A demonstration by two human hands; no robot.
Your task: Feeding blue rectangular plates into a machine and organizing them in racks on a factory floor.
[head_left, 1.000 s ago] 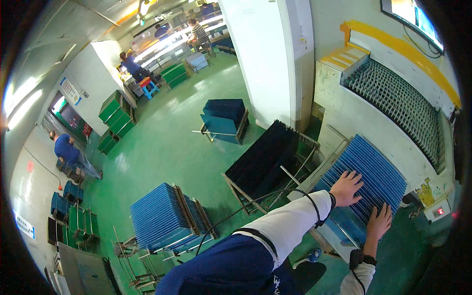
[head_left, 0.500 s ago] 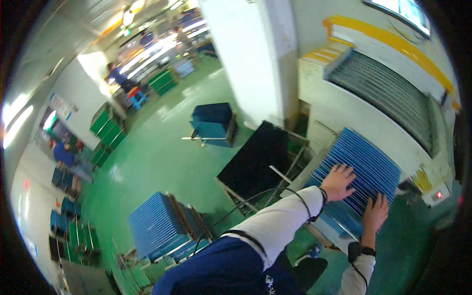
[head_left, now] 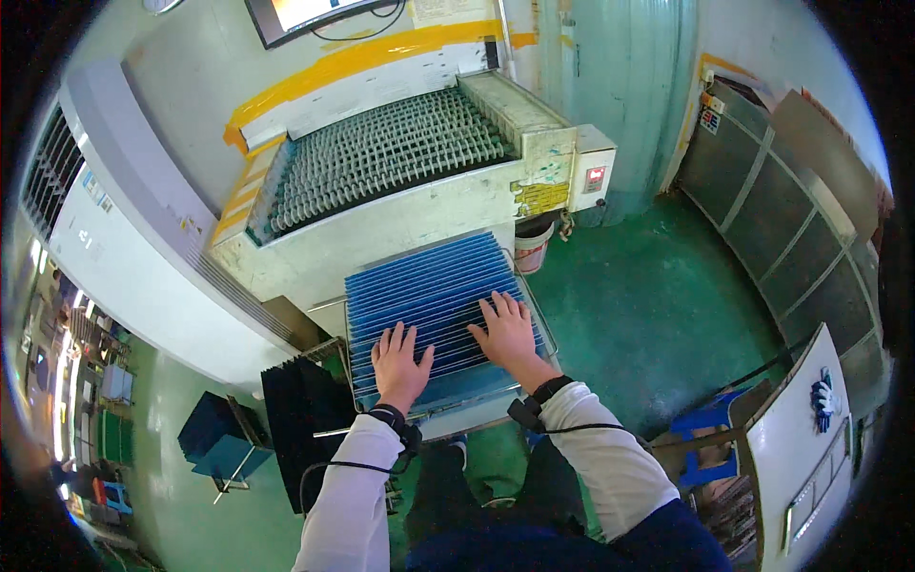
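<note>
A: While both palms lie flat, where is the stack of blue sheets [head_left: 434,291] from them?

B: Right under them. The left hand [head_left: 398,364] and the right hand [head_left: 507,333] press down on the lower part of the stack, fingers spread and pointing toward the top of the frame. Neither grip is closed on anything; the hands are open and only rest on the sheet edges.

A: How does the stack lie?

B: It fills a wire rack [head_left: 355,374] in the middle of the frame. The sheets stand on edge, their ridges running left to right across the picture, row after row going up toward the machine [head_left: 400,205]. So the ridges run crosswise to the fingers.

A: Which hand sits further up the stack?

B: The right one, a little; the left is nearer the lower rim of the rack.

A: What is around it?

B: The big machine with a bed of grey rollers [head_left: 381,157] lies just above the rack. A small white bucket [head_left: 532,250] stands on the green floor [head_left: 658,286] beside the rack's upper right corner. A rack of black sheets [head_left: 300,419] sits at the lower left, close to the left forearm. A blue stool [head_left: 701,448] is at the lower right.

A: Anything in the way?

B: Nothing lies on top of the blue sheets but the hands.
</note>
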